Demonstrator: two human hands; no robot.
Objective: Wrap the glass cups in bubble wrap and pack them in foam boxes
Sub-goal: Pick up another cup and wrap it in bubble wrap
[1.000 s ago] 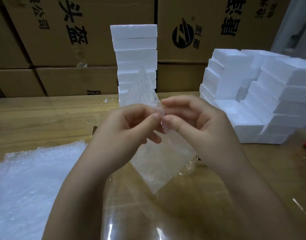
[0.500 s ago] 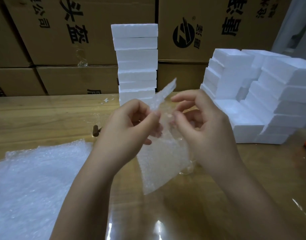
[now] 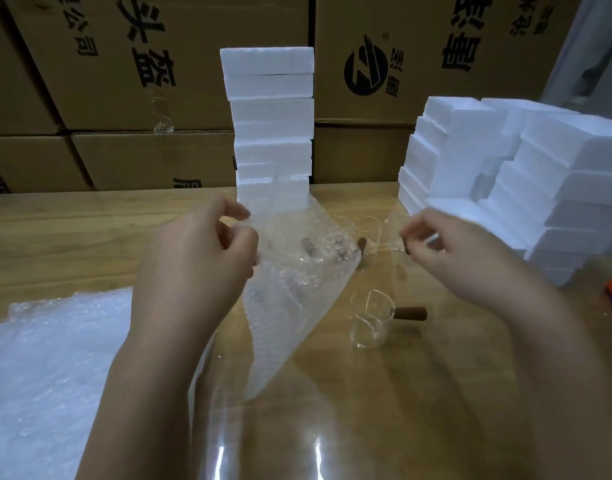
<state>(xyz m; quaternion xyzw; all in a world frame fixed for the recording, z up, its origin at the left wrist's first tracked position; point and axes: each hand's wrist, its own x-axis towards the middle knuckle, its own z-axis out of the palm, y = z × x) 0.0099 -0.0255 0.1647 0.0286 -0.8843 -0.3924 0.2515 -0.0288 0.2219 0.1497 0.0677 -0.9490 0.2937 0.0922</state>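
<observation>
Since a cup cannot be rolled until the wrap is spread, the left hand (image 3: 193, 265) holds the bubble wrap sheet (image 3: 290, 292) up off the table (image 3: 72, 230), letting it hang loose to a low corner. Thumb and forefinger pinch its upper left edge; the other fingers curl loosely.

The right hand (image 3: 453, 258) sits well apart, fingertips drawn together as if pinching. I cannot tell whether they hold a film edge or nothing.

The nearest glass cup (image 3: 368, 323) stands unwrapped just right of the sheet, wooden handle (image 3: 410, 313) pointing right. Two more cups (image 3: 374, 233) stand behind it.

The foam boxes (image 3: 270, 126) are stacked at the back, I judge for easy reach.
</observation>
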